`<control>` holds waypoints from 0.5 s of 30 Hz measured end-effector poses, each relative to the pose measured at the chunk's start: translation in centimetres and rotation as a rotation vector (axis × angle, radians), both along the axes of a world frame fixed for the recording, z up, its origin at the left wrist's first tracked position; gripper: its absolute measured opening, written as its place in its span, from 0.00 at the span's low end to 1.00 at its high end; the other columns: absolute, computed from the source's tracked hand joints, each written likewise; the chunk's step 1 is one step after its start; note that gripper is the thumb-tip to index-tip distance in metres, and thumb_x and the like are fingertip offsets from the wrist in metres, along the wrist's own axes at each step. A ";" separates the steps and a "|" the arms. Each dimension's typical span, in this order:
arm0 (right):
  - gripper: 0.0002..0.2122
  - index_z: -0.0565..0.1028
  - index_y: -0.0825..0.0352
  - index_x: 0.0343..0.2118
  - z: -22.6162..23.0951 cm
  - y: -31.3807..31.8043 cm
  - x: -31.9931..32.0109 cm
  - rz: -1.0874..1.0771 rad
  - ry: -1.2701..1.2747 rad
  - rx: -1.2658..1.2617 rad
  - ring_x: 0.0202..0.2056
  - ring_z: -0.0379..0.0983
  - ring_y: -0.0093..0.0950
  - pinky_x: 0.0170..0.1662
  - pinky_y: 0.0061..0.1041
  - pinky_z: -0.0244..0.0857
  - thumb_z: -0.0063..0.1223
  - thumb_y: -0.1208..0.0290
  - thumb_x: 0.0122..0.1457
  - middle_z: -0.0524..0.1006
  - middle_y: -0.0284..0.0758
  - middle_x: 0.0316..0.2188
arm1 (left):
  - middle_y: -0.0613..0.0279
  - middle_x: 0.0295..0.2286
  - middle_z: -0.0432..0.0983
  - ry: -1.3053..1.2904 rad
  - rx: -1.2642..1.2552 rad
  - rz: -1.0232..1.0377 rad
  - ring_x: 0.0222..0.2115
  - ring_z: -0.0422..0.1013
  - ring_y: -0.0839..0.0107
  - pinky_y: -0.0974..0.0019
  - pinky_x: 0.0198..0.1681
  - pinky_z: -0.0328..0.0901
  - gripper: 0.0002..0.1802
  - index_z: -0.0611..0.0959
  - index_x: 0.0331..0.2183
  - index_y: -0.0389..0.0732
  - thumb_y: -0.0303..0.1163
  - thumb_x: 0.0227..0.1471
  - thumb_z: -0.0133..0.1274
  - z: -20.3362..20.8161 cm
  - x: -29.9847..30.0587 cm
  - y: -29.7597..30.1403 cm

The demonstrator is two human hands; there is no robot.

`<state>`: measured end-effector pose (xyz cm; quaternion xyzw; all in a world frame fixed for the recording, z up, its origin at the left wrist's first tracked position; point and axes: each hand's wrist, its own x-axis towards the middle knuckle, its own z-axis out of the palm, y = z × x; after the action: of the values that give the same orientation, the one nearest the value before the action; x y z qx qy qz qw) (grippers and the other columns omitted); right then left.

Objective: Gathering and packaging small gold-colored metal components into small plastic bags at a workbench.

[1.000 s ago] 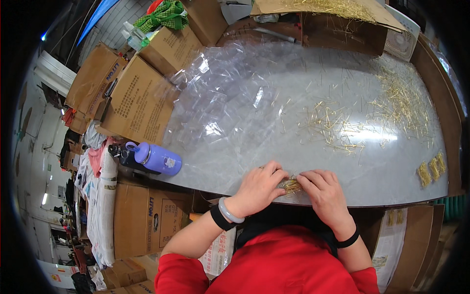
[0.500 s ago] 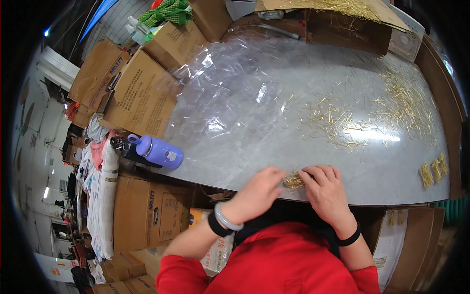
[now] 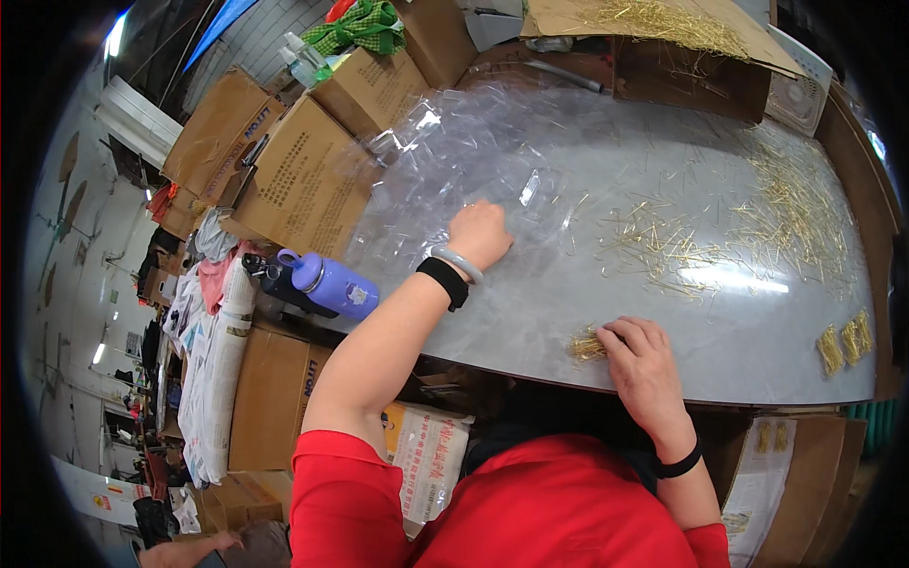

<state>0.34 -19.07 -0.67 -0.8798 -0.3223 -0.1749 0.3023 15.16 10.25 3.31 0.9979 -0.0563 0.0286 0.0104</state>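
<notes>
My right hand is closed around a small bundle of gold wire hooks, at the table's near edge. The hooks' ends stick out to the left of its thumb and fingertips. My left hand reaches over the table at the edge of a spread of clear plastic bags. Its back faces up and its fingers are curled out of sight, so what they hold, if anything, is hidden. Loose gold wire hooks lie scattered to the right of the bags. Several small hook bundles rest at the table's right edge.
A purple bottle stands at the table's left edge, beside cardboard boxes. More hooks lie on a cardboard sheet at the back. A raised cardboard edge borders the right side. Another person's arm shows at lower left.
My left hand has left the hook bundle and moved forward and left to the plastic bags. My right hand stays at the near edge with the bundle. The whole view has shifted slightly.
</notes>
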 end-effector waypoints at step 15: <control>0.15 0.77 0.66 0.45 -0.2 0.3 -0.2 -0.132 0.007 0.022 0.49 0.71 0.38 0.52 0.38 0.64 0.55 0.81 0.52 0.76 0.37 0.45 | 0.42 0.45 0.76 0.591 -1.920 0.388 0.47 0.77 0.48 0.55 0.44 0.79 0.07 0.73 0.38 0.34 0.27 0.62 0.53 0.0 -11.0 -0.9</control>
<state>0.11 -18.80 -0.83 -0.8964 -0.2606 -0.1949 0.3010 4.18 9.40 3.30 0.5277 0.1576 -0.1843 0.8141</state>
